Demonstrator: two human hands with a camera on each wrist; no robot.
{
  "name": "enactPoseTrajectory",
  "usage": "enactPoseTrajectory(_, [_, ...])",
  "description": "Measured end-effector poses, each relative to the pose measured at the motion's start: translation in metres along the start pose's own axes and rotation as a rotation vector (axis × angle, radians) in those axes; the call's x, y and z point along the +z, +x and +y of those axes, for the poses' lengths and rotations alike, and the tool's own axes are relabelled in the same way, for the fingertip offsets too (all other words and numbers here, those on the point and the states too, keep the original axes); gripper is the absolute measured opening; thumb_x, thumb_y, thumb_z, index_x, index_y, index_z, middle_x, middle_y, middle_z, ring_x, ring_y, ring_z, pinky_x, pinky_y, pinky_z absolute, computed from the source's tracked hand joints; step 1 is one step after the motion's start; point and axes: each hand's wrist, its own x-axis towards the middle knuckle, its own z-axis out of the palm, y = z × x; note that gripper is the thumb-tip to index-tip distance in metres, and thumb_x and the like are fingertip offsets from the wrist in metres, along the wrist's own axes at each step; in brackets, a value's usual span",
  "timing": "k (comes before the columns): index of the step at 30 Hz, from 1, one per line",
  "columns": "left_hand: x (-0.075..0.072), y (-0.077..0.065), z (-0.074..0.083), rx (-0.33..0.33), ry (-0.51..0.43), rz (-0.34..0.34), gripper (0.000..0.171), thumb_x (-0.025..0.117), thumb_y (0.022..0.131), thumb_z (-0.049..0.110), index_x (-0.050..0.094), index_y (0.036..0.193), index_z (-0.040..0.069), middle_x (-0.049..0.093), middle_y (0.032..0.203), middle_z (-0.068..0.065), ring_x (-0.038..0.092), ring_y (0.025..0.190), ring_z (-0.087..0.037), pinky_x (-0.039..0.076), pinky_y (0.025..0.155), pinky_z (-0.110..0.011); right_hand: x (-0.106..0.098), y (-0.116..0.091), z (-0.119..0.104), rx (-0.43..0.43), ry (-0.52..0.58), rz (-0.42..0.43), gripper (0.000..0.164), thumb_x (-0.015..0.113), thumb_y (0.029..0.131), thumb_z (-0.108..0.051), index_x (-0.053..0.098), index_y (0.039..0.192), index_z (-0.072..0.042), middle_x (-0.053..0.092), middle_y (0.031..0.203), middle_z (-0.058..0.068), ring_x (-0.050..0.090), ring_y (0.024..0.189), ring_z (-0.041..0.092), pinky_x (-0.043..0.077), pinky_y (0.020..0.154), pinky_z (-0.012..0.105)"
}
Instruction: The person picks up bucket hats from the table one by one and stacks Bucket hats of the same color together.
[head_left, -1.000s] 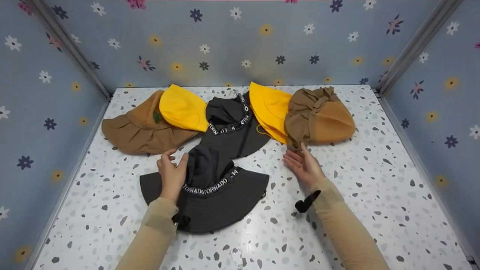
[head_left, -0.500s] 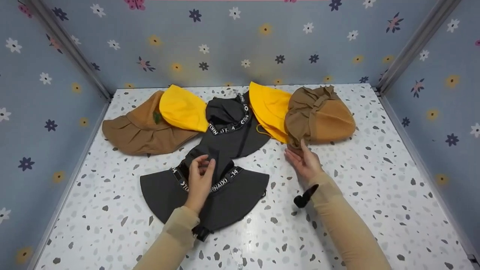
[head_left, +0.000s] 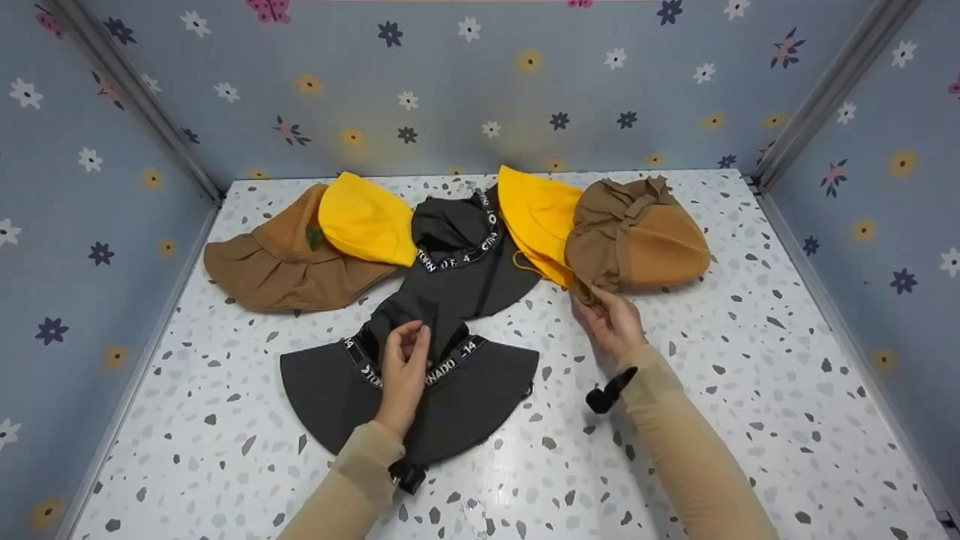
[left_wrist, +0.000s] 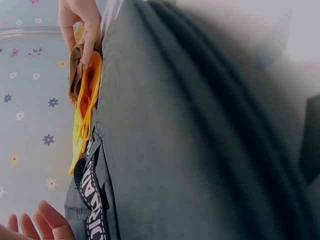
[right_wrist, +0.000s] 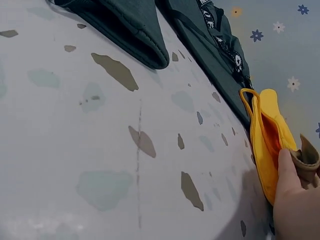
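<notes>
My right hand (head_left: 613, 324) pinches the brim edge of a brown bucket hat (head_left: 664, 244) at the right, thumb on top. In the right wrist view the thumb (right_wrist: 287, 172) lies against that folded brown brim (right_wrist: 306, 162). Over the crown of the nearer black bucket hat (head_left: 472, 405) is my left hand (head_left: 405, 367), loosely bent and holding nothing. Its fingers (left_wrist: 52, 220) show relaxed in the left wrist view, beside the lettered band. Whether they touch the cloth I cannot tell.
Behind lies a second black hat (head_left: 480, 281), with yellow hats (head_left: 367, 217) on either side. Another brown hat (head_left: 300, 270) lies at the left, partly under a yellow one. Flowered panels (head_left: 480, 90) enclose the speckled table (head_left: 787, 390) at the back and sides.
My left hand has moved right, from the left part of the nearer black hat to over its crown. The right hand's thumb has come down onto the brown brim.
</notes>
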Motion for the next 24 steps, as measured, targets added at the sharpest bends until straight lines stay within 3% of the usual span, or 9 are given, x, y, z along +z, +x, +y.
enactPoseTrajectory(6, [0.005,0.001,-0.001,-0.046,-0.058,-0.05,0.036,0.051,0.104,0.022,0.05,0.13,-0.002,0.055,0.108,-0.008,0.056,0.092,-0.019,0.053,0.075,-0.023,-0.004,-0.004,0.001,-0.052,-0.074,-0.02,0.031,0.054,0.098,0.003,0.046,0.127,-0.006,0.065,0.11,0.012,0.066,0.103,0.022,0.051,0.102,0.032])
enactPoseTrajectory(12, [0.012,0.0,-0.001,-0.055,-0.084,-0.085,0.035,0.049,0.105,0.02,0.05,0.13,-0.004,0.054,0.112,-0.013,0.056,0.092,-0.015,0.054,0.077,-0.024,-0.005,-0.009,0.0,-0.123,-0.112,-0.037,0.035,0.052,0.098,0.005,0.043,0.128,-0.01,0.06,0.112,0.008,0.064,0.094,0.019,0.056,0.091,0.03])
enactPoseTrajectory(18, [0.016,0.0,-0.003,-0.063,-0.111,-0.099,0.034,0.049,0.105,0.017,0.05,0.13,-0.005,0.054,0.109,-0.009,0.056,0.092,-0.015,0.055,0.077,-0.024,-0.003,-0.015,-0.001,-0.169,-0.085,-0.07,0.036,0.049,0.096,0.009,0.033,0.118,-0.015,0.054,0.111,0.008,0.062,0.083,0.019,0.056,0.078,0.029])
enactPoseTrajectory(24, [0.018,0.001,-0.004,-0.087,-0.112,-0.125,0.034,0.048,0.105,0.018,0.05,0.131,-0.004,0.056,0.11,-0.013,0.056,0.093,-0.016,0.056,0.078,-0.026,-0.003,-0.019,0.003,-0.249,-0.131,-0.103,0.036,0.046,0.094,0.014,0.033,0.111,-0.015,0.048,0.114,0.005,0.062,0.079,0.016,0.056,0.072,0.026])
